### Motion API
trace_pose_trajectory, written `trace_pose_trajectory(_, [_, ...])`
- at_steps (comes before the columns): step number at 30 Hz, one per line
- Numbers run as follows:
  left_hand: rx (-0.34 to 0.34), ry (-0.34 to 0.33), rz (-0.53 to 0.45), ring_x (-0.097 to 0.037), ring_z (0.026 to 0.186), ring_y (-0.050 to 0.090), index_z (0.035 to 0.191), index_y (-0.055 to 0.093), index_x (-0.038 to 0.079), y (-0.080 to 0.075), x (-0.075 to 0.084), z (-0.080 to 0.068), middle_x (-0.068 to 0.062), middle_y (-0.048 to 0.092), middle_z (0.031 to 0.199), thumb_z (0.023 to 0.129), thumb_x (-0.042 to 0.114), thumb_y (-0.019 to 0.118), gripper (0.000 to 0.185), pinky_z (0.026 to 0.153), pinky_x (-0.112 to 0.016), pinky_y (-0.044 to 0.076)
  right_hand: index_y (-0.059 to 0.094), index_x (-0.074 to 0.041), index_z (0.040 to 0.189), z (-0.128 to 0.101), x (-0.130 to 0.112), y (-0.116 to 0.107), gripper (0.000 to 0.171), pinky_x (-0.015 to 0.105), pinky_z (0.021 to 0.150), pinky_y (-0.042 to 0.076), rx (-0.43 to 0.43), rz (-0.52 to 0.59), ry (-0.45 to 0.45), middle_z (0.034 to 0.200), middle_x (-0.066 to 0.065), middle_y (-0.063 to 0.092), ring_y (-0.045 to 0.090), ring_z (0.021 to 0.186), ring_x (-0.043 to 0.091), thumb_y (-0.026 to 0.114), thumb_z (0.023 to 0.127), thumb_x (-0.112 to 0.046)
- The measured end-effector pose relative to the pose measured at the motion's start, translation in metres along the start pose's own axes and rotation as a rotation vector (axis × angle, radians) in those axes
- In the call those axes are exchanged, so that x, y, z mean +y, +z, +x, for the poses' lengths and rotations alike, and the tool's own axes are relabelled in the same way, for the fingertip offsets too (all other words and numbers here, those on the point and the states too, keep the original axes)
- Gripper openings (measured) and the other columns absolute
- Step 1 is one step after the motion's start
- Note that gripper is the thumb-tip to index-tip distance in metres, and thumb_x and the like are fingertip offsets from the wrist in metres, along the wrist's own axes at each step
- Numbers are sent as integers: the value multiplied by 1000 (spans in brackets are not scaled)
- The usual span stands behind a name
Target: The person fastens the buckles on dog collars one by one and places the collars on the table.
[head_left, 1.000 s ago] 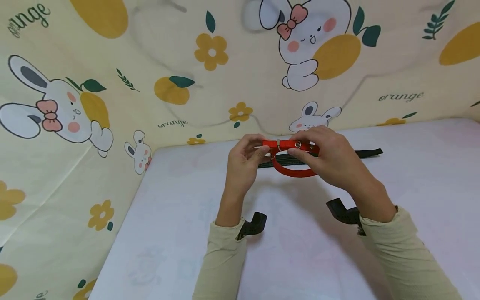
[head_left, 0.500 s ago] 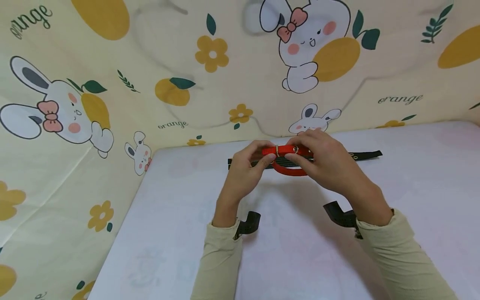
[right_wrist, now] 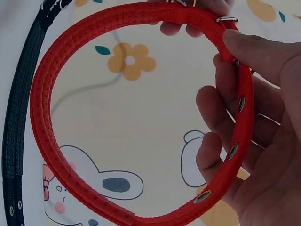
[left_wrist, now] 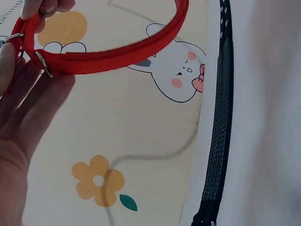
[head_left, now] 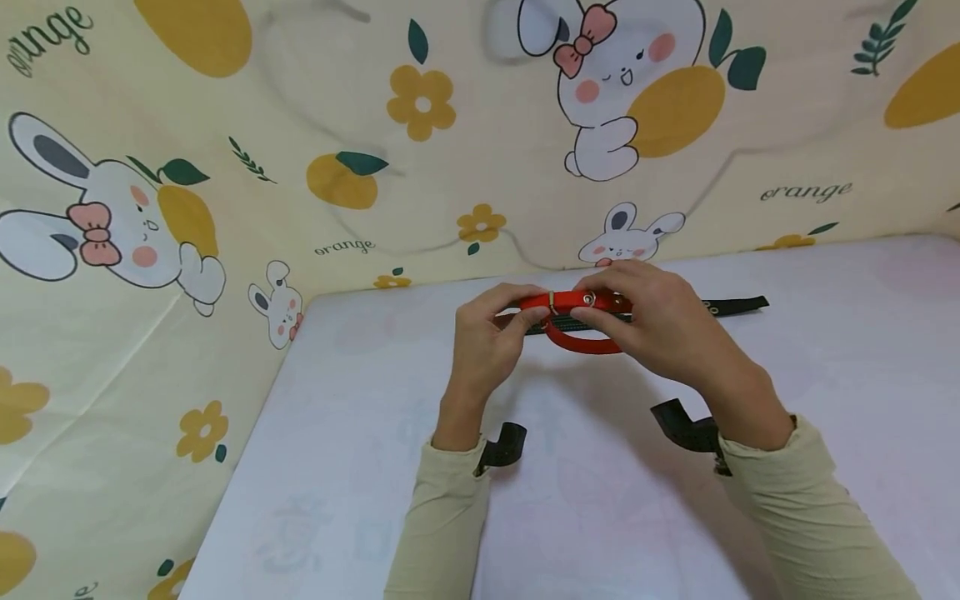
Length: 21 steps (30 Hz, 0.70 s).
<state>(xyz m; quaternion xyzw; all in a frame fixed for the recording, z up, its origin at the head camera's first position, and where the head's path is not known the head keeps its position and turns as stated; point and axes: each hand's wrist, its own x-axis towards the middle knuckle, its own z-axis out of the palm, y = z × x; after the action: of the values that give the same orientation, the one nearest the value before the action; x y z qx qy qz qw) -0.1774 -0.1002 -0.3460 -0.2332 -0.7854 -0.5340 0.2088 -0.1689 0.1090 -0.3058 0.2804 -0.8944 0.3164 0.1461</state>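
A red collar [head_left: 581,342] with metal eyelets and a buckle is bent into a loop and held above the white table [head_left: 360,467]. My left hand [head_left: 525,307] pinches its buckle end between thumb and fingers. My right hand [head_left: 603,304] grips the eyelet end, thumb on the strap. The left wrist view shows the red collar [left_wrist: 113,56] across my left fingers [left_wrist: 28,108]. In the right wrist view, the whole loop of the red collar [right_wrist: 44,117] is open, with my right fingers [right_wrist: 221,155] behind the eyelets. A black collar [head_left: 731,306] lies flat on the table behind my hands.
A cloth backdrop [head_left: 225,167] printed with bunnies and oranges rises behind the table and along its left side. The black collar [left_wrist: 221,136] runs beside the table's far edge. Black camera straps [head_left: 504,446] stick out at both sleeves.
Both hands keep their hold on the red collar and have shifted only slightly. The left hand now covers the black collar's left end.
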Motion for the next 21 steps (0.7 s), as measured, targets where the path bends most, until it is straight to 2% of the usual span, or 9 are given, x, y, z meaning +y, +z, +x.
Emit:
trace_pose_trajectory(4, [17, -6, -40, -25, 92, 73, 104, 73, -1, 1, 1, 0, -16, 73, 97, 87, 6, 73, 18, 76, -25, 61, 71, -10, 112, 0, 0, -1, 26, 36, 69, 54, 0, 20, -2, 101, 6, 72, 64, 91, 21, 76, 89, -21])
trace_pose_trajectory(12, [17, -112, -178, -32, 97, 73, 110, 67, -6, -2, 1, 0, -22, 70, 102, 89, 3, 69, 24, 77, -31, 61, 68, -12, 113, 0, 0, -4, 23, 35, 70, 55, -21, 86, 38, 100, 6, 73, 68, 89, 20, 73, 91, -19])
trace_pose_trajectory(17, [-37, -123, -172, -32, 100, 71, 112, 66, -7, -6, 2, 1, -22, 69, 105, 90, 3, 68, 24, 82, -31, 60, 68, -12, 111, 1, 1, -4, 22, 34, 71, 57, -3, 79, 4, 100, 4, 73, 69, 89, 18, 74, 91, -18])
trace_pose_trajectory(21, [-97, -91, -134, -27, 101, 69, 113, 66, -3, -8, 3, 1, -18, 68, 107, 92, 6, 69, 23, 87, -28, 59, 69, -11, 111, 1, 1, -2, 23, 38, 74, 58, 2, 59, -15, 100, 5, 73, 68, 90, 20, 75, 89, -16])
